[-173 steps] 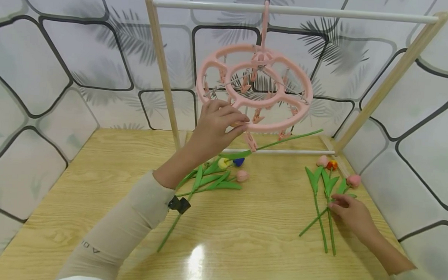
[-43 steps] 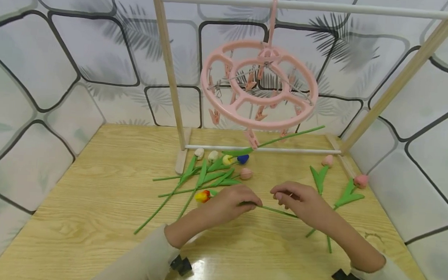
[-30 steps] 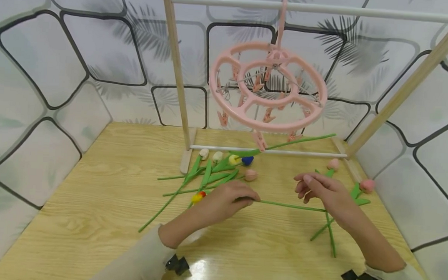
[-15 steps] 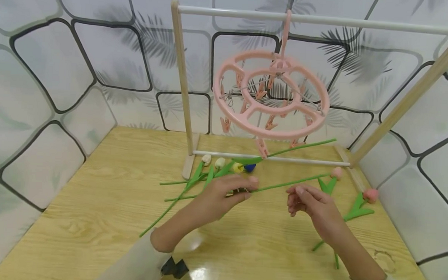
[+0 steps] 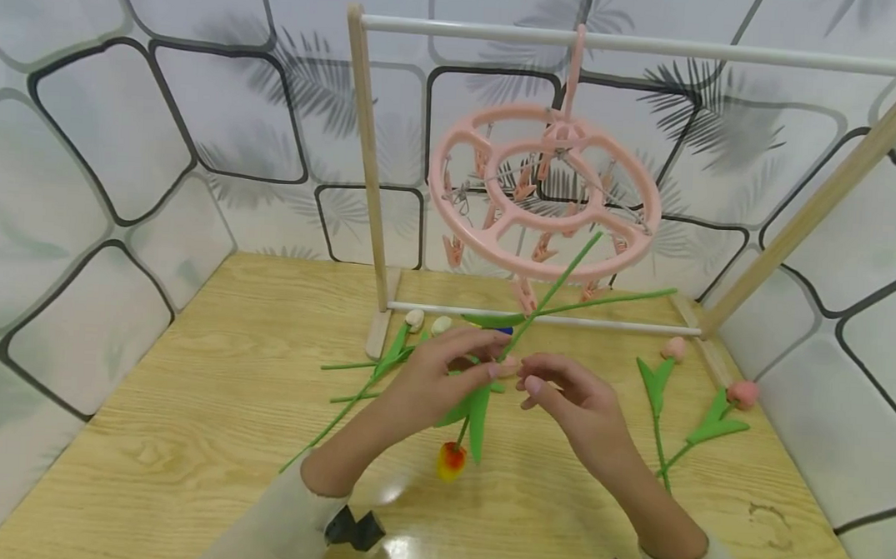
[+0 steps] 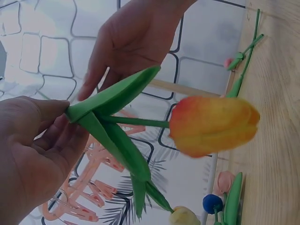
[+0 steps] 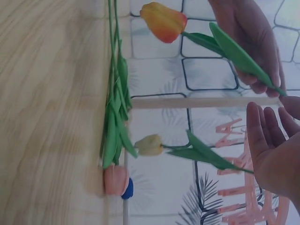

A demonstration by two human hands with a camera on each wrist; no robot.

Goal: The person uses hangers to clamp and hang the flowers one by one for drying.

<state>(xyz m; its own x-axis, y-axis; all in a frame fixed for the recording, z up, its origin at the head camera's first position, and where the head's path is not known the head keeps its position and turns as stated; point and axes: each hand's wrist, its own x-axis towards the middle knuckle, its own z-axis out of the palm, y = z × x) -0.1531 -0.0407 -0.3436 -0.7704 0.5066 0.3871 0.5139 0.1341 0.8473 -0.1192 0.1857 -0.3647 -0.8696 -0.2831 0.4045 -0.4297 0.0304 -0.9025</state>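
Observation:
My left hand [image 5: 444, 375] pinches an orange-yellow tulip [image 5: 451, 461] by its stem where the leaves join. Its bloom points down toward me, and its stem rises past the pink clip hanger [image 5: 542, 271]. Close by on the right, my right hand [image 5: 581, 406] has its fingers loosely bent and apart; in the right wrist view nothing sits in its grasp. Behind the held flower, a pale yellow tulip [image 7: 149, 145] hangs from a front clip of the hanger, its stem [image 5: 612, 300] reaching right. Several other clips dangle.
A rack with a white top bar [image 5: 466, 30] carries the hanger. Left on the wooden table [image 5: 186, 435] lie several tulips, including a white tulip [image 5: 414, 319], partly hidden by my left hand. At right lie two pink tulips [image 5: 743, 394] with crossed stems.
The orange-yellow tulip has come from the right-hand group into my left hand, which has turned it from lying crosswise to bloom-down. My right hand has moved left, close to my left.

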